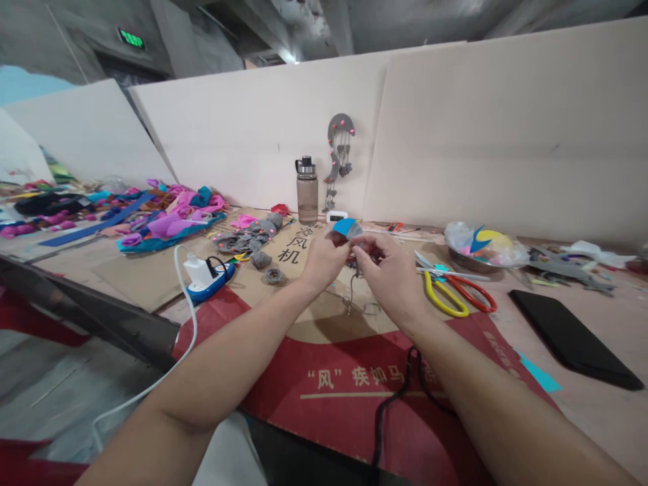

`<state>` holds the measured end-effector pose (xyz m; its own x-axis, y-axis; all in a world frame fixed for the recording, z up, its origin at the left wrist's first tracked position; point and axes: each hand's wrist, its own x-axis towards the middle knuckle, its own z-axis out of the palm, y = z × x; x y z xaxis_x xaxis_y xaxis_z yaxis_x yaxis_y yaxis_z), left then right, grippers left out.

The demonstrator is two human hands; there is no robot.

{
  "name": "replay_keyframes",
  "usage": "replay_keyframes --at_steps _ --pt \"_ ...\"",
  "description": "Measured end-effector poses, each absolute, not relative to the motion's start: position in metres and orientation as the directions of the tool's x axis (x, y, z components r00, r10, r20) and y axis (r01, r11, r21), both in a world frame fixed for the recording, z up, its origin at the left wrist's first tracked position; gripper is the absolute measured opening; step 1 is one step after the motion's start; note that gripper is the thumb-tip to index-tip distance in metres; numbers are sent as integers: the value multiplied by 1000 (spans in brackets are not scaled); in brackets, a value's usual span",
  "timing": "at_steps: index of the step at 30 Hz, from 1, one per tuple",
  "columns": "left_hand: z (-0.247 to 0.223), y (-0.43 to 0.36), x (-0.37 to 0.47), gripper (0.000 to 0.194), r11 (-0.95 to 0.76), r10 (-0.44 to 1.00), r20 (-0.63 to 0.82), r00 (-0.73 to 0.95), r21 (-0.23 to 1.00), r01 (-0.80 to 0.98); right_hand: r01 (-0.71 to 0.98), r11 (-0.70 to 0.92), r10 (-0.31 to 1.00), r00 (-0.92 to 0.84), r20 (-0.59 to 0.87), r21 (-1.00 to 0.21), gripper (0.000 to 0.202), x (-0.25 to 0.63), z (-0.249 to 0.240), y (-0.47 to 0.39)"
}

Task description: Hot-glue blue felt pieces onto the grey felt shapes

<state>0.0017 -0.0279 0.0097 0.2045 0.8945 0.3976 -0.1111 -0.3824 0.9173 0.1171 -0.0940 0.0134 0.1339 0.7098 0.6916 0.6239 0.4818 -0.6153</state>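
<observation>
Over the middle of the cardboard, my left hand (327,255) is closed on a small blue and grey felt piece (345,227). My right hand (387,270) meets it from the other side, thumb and forefinger pinched at the felt's lower edge, where a strand of grey yarn (350,297) hangs down. The fingertips hide exactly how yarn and felt join. Right of my right hand lie scissors with yellow handles (445,297) and red handles (476,290). Small balls of grey yarn (261,259) sit left of my left hand.
A red and brown cardboard sheet (354,418) covers the table before me. Behind stand a water bottle (307,196) and a grey moon hanging (341,128) on the board. A phone (572,337) and bowl (476,256) lie right; a blue power strip (210,287) and felt scraps (172,223) left.
</observation>
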Motion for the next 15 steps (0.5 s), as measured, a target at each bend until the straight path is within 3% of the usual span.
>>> replay_keyframes --at_steps 5,15 --pt "12 -26 -5 11 -491 863 482 149 871 26 586 472 741 140 656 -659 16 115 13 -93" --pt "14 -8 -20 15 -451 891 448 71 892 23 668 455 703 137 698 -589 13 119 13 -91"
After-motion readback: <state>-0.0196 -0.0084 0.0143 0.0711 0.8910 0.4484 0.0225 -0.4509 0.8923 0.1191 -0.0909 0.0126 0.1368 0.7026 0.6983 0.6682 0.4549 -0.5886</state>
